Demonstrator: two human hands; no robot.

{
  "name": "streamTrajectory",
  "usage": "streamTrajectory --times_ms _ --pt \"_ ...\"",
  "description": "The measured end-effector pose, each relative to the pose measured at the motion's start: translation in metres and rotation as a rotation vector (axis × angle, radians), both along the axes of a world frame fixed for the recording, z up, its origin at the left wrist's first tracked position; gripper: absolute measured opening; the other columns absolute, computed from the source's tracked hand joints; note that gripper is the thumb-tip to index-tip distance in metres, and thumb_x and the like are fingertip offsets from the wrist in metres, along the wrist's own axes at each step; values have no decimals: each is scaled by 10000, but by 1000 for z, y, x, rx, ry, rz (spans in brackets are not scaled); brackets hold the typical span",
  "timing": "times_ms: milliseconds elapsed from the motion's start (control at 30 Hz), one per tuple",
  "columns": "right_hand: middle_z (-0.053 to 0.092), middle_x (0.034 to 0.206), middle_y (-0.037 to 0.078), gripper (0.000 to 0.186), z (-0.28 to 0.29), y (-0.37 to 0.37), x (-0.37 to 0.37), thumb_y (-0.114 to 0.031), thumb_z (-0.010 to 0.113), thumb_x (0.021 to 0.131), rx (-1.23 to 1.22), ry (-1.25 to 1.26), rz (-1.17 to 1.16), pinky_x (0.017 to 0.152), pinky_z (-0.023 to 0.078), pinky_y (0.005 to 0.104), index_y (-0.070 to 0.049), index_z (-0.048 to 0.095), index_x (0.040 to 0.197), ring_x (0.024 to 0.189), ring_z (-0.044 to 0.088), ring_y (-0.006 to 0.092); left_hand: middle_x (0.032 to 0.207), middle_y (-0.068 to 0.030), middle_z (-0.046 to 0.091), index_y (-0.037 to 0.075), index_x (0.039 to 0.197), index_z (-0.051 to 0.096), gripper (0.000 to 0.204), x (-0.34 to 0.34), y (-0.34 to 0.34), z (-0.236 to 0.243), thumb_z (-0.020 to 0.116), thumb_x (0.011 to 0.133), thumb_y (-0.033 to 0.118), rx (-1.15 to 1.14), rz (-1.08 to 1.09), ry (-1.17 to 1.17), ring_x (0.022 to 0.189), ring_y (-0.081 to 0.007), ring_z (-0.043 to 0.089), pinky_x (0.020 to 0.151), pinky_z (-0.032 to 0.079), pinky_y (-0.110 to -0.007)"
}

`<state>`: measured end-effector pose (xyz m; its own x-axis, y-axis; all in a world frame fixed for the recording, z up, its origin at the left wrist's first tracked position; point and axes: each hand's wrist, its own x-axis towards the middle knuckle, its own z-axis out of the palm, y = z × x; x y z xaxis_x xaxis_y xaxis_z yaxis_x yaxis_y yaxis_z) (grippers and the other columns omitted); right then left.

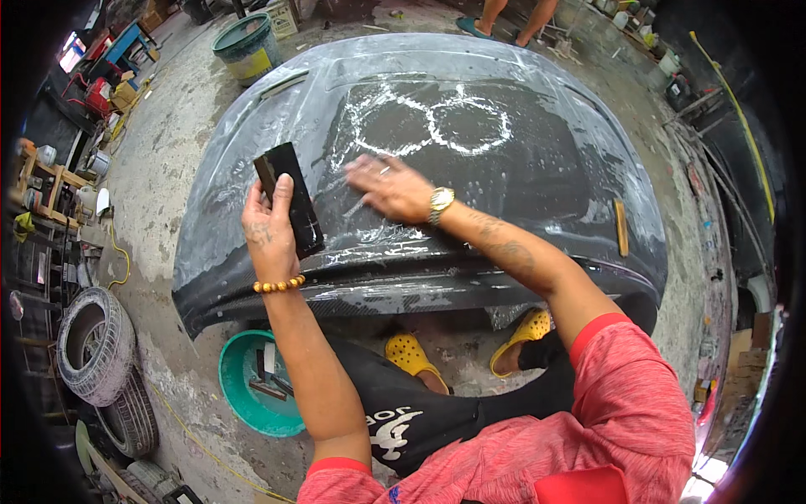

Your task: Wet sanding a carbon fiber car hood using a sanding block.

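Two hands worked over one large dark car panel (pixel 520 160), a curved, glossy shell wet with soapy white foam; looping foam rings (pixel 432 118) marked its upper middle. The left hand (pixel 269 231) was closed around one black rectangular sanding block (pixel 290 197), thumb laid up its face, the block standing nearly upright against the panel's near-left part. A bracelet of orange beads (pixel 279 286) circled that wrist. The right hand (pixel 388 186) lay open and flat, fingers spread, palm down on the wet panel just right of the block, gripping nothing; one gold-toned wristwatch (pixel 441 199) sat on its wrist. One small wooden stick-like piece (pixel 621 227) rested on the panel's right side, well apart from both hands.

Below the panel's near edge, two yellow perforated clogs (pixel 411 353) stood on the concrete floor (pixel 168 168), which looked rough and stained. One teal basin (pixel 239 399) sat on the floor at lower left, holding a few flat pieces, seemingly more blocks or sheets; I could not tell which. One round green bucket (pixel 248 46) with a yellow band stood beyond the panel's far-left edge; its contents were not visible. Two ribbed tyres (pixel 92 344) lay stacked at the left. Another person's two feet (pixel 495 29) stood past the panel's far edge.
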<state>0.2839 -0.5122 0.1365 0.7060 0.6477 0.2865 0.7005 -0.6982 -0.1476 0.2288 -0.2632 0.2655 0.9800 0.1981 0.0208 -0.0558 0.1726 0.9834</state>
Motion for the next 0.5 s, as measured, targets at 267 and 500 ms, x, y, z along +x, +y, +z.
streamTrajectory --times_ms 267,500 --pt "273 1691 123 542 -10 -252 -104 -354 360 1103 45 -152 -1152 1246 148 592 -126 361 1595 1564 223 347 1001 -50 718 -21 1253 625 369 -3 7 -7 726 993 221 58 -21 -38 826 -88 644 744 531 -252" --pt "217 1707 150 618 -29 -276 -205 -417 368 1100 47 132 -1164 1236 195 598 -115 275 1631 1566 206 380 974 -49 738 -13 1236 645 367 -4 -51 -19 728 990 246 145 -209 13 841 -85 650 756 498 -241"
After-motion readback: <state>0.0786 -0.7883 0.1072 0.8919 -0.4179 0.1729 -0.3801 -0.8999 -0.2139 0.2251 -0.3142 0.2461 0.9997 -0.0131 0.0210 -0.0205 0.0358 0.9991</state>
